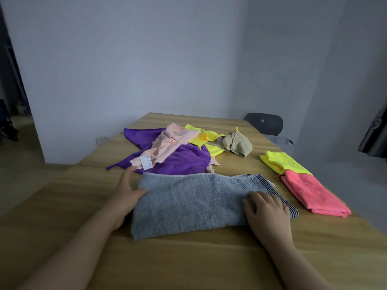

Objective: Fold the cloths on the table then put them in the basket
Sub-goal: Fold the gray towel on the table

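Grey towel (188,201): lies doubled across the near side of the worktop (188,258). Left hand (125,195): fingers straight, at its left end, thumb on top. Right hand (266,208): flat, pressing the right end. Best practice: square the edges before folding again. Basket (280,141): beyond the far right corner.

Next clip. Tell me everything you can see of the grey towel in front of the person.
The grey towel looks like thick terry, with a band of dark stripes along its right end. It lies flat on the wooden table, apparently folded into a long rectangle running left to right. The left hand rests at its left edge, thumb on top; the right hand presses flat near the striped end. Its far edge reaches the purple cloth.
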A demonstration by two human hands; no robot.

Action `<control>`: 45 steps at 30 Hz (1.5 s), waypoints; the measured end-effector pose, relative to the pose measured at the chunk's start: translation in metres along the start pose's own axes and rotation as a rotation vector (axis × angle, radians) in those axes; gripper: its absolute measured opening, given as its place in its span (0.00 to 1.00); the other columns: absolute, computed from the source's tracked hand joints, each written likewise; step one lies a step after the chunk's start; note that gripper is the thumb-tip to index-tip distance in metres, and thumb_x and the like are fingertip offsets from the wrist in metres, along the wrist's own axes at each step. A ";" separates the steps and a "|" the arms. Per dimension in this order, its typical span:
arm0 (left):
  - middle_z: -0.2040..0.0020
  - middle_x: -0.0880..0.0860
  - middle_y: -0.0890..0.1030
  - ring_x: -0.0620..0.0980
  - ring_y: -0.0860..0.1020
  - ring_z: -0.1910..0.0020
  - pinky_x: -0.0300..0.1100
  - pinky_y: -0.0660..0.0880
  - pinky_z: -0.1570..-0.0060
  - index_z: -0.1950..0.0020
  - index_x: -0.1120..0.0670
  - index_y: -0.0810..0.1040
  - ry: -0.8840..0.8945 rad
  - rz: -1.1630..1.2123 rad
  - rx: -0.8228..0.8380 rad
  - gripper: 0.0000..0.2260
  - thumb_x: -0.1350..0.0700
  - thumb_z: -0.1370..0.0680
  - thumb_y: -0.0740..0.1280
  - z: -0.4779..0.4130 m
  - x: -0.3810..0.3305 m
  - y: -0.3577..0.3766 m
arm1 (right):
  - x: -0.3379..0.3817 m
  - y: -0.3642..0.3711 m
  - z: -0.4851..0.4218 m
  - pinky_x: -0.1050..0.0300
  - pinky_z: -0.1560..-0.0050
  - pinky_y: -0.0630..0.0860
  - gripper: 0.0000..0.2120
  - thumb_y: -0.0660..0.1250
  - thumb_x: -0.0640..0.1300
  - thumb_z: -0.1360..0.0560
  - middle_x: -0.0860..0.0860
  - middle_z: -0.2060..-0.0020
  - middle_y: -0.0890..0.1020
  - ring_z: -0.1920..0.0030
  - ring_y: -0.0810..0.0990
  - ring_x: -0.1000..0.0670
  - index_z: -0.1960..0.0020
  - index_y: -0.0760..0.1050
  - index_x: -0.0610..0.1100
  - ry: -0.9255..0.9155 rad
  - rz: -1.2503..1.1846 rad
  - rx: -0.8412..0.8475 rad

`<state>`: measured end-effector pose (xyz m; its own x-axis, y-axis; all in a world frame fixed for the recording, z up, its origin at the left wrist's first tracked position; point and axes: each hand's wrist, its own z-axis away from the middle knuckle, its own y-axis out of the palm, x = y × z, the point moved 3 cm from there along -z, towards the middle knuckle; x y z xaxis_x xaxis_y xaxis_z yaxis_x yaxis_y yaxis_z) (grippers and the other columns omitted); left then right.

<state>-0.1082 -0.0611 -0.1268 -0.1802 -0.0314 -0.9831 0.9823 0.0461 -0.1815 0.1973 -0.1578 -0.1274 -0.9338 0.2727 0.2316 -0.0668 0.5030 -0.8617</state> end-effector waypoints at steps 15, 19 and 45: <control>0.45 0.50 0.75 0.50 0.76 0.49 0.46 0.77 0.54 0.38 0.47 0.71 -0.139 0.078 0.298 0.25 0.66 0.30 0.71 0.039 0.006 -0.019 | -0.017 -0.004 0.008 0.44 0.29 0.51 0.25 0.58 0.59 0.25 0.43 0.26 0.57 0.26 0.53 0.41 0.31 0.64 0.50 0.432 -0.169 0.183; 0.47 0.50 0.72 0.52 0.75 0.49 0.47 0.75 0.55 0.39 0.44 0.70 -0.143 -0.072 0.279 0.24 0.64 0.30 0.71 0.034 0.003 -0.039 | -0.028 -0.007 0.011 0.47 0.35 0.60 0.29 0.58 0.64 0.28 0.43 0.34 0.70 0.33 0.64 0.40 0.34 0.67 0.47 0.493 -0.031 0.173; 0.51 0.51 0.85 0.50 0.83 0.52 0.44 0.79 0.59 0.47 0.45 0.81 -0.230 0.100 0.317 0.17 0.37 0.26 0.64 0.038 0.006 -0.028 | 0.122 -0.072 -0.018 0.71 0.67 0.71 0.16 0.67 0.48 0.25 0.55 0.55 0.78 0.61 0.77 0.59 0.40 0.67 0.49 -0.058 -0.943 -0.153</control>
<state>-0.1353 -0.1010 -0.1269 -0.1021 -0.2665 -0.9584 0.9680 -0.2486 -0.0340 0.0943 -0.1460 -0.0285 -0.5353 -0.3384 0.7739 -0.7575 0.5977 -0.2627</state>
